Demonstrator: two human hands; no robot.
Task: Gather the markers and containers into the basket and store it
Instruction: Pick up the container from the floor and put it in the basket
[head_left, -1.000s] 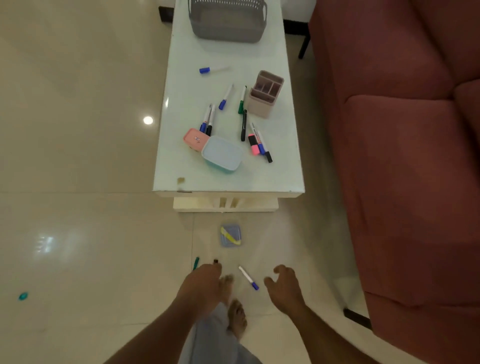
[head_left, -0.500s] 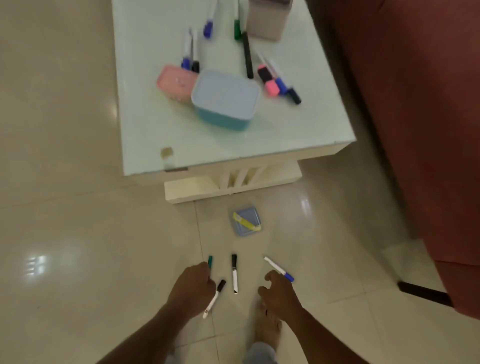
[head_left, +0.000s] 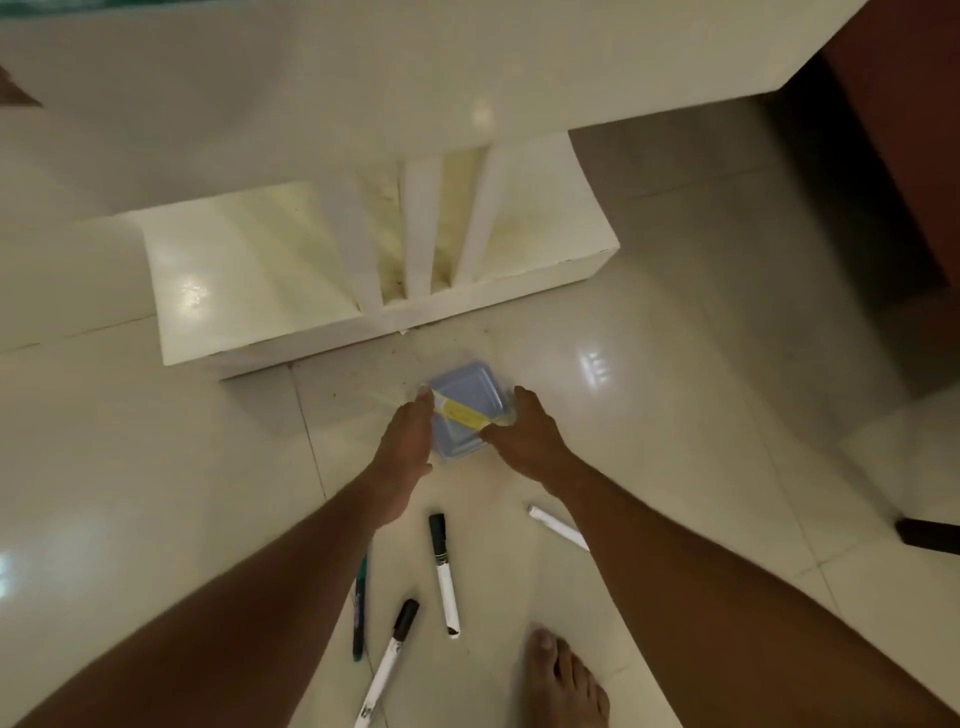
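A small blue lidded container (head_left: 467, 402) lies on the floor tiles with a yellow marker (head_left: 462, 412) across its lid. My left hand (head_left: 402, 447) touches its left edge and the yellow marker's end. My right hand (head_left: 527, 439) rests on its right edge, fingers spread. Behind my hands several markers lie on the floor: a black-capped white one (head_left: 444, 574), another black-capped white one (head_left: 387, 667), a dark green one (head_left: 359, 608) partly under my left forearm, and a white one (head_left: 558, 527) partly under my right forearm. The basket is out of view.
The white table base (head_left: 363, 270) stands just beyond the container, with the tabletop's underside (head_left: 363, 78) overhead. The red sofa (head_left: 904, 130) and its dark leg (head_left: 930, 535) are at the right. My bare foot (head_left: 563, 680) is on the floor near the markers.
I have bent much lower and both hands moved forward from the markers to the blue container. The tabletop objects have left the view.
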